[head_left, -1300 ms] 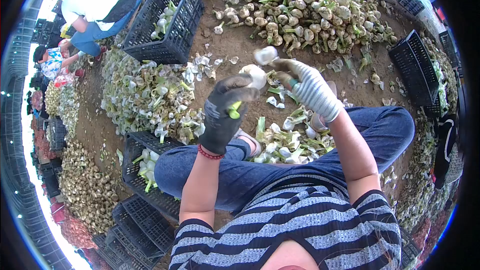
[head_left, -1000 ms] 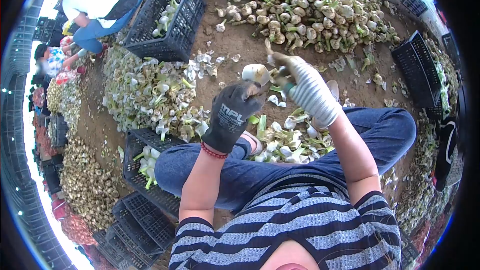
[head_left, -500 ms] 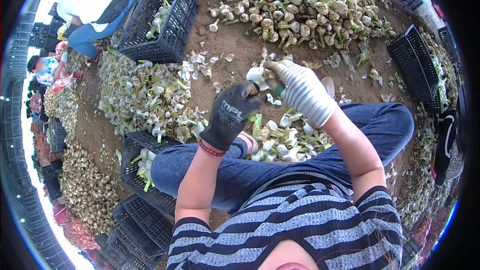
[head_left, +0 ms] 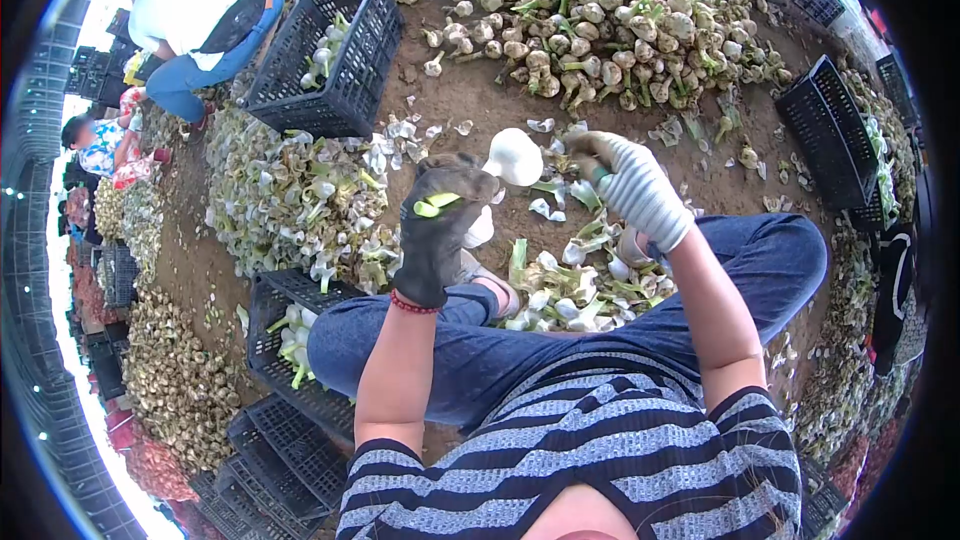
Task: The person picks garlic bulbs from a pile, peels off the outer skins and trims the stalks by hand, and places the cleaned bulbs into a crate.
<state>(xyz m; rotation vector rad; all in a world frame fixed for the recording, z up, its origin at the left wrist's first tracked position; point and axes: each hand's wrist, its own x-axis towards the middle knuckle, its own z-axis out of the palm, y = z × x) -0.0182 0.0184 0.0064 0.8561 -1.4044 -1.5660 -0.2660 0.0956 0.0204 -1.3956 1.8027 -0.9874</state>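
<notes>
Head view, far left: a seated person in a blue-and-white patterned top (head_left: 98,152); nearer, a brown-white pile of small bulbs (head_left: 180,380). Next, a bent-over person in a white top and blue jeans (head_left: 195,0), then a broad heap of papery, green-flecked peelings (head_left: 290,185). Low black plastic crate (head_left: 315,402) beside the wearer's left knee, white bulbs with green stalks inside; a second black mesh-sided crate (head_left: 310,115) beyond the peelings. Left hand (head_left: 430,240), dark-gloved, closed round a pale green stalk (head_left: 437,204), its cut end out of the fist; smooth white garlic bulb (head_left: 515,158) at the fingertips, over bare soil. Join of stalk and bulb hidden by the fingers. Stalk-and-skin scraps (head_left: 585,290) between the legs; mound of unpeeled garlic (head_left: 630,35) farther out. Right hand (head_left: 640,185), white-gloved, just beside the bulb, not touching; fingers curled, cannot tell whether they pinch anything. Far right, a tilted black plastic crate (head_left: 822,135).
</notes>
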